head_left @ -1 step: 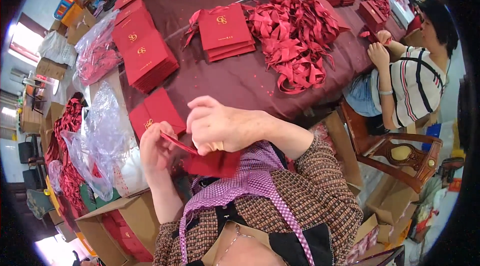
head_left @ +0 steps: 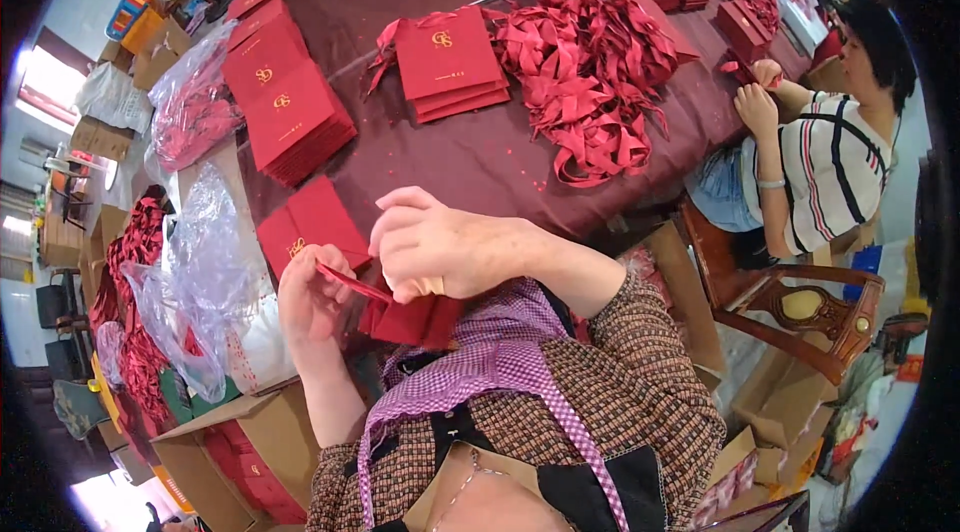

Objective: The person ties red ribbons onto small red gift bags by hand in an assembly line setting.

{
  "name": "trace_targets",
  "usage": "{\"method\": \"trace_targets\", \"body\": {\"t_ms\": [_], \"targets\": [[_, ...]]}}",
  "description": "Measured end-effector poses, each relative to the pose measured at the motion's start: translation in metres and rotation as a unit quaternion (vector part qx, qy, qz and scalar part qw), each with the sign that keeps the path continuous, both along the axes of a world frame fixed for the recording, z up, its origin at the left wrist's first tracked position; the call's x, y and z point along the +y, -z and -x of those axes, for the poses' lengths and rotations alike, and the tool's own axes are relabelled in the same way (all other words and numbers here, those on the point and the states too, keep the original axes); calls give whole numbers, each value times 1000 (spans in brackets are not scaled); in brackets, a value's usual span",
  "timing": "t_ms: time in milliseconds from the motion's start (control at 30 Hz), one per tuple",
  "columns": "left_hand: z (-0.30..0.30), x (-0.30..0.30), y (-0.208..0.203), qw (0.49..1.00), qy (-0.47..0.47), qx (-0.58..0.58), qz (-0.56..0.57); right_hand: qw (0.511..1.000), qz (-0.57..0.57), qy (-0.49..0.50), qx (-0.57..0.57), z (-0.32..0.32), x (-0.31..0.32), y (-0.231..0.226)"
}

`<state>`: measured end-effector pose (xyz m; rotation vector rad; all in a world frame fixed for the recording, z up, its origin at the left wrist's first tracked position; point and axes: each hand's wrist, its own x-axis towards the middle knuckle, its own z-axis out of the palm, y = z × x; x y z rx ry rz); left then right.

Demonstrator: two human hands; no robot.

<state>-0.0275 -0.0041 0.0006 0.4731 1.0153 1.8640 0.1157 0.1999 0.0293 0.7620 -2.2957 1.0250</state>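
Observation:
In front of my apron I hold a small red paper bag (head_left: 412, 322), tilted. My left hand (head_left: 312, 290) pinches one end of its edge between thumb and fingers. My right hand (head_left: 440, 250), with a tan band round one finger, is closed at the bag's upper edge; its fingertips are partly hidden. Just beyond my hands, red bags (head_left: 318, 220) with gold print lie on the table. A tall row of stacked red bags (head_left: 290, 122) stands behind them at the left. Farther on lie a smaller bag stack (head_left: 450, 57) and a heap of red ribbons (head_left: 590, 82).
A dark red cloth covers the table (head_left: 420, 172). Clear plastic bags (head_left: 205, 262) and loose red ribbons (head_left: 140, 282) are at the left. An open cardboard box (head_left: 270, 442) with red contents stands at lower left. On the right a co-worker (head_left: 830, 152) sits on a wooden chair (head_left: 790, 307).
The bag in my hands has shifted slightly left and turned, its lower part swinging in toward my left hand. My right hand has moved slightly left and up.

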Motion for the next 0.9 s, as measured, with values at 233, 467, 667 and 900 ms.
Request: {"method": "trace_targets", "body": {"t_ms": [233, 467, 667, 900], "targets": [[-32, 9, -7, 972, 39, 231, -10, 994, 95, -27, -44, 9, 10, 12], [-33, 21, -6, 811, -66, 577, 67, 987, 132, 65, -67, 7, 26, 20], [-15, 0, 2, 895, -131, 411, 114, 857, -109, 494, -99, -46, 103, 40], [-17, 10, 5, 917, -161, 316, 180, 764, -258, 571, -152, -75, 138, 82]]}}
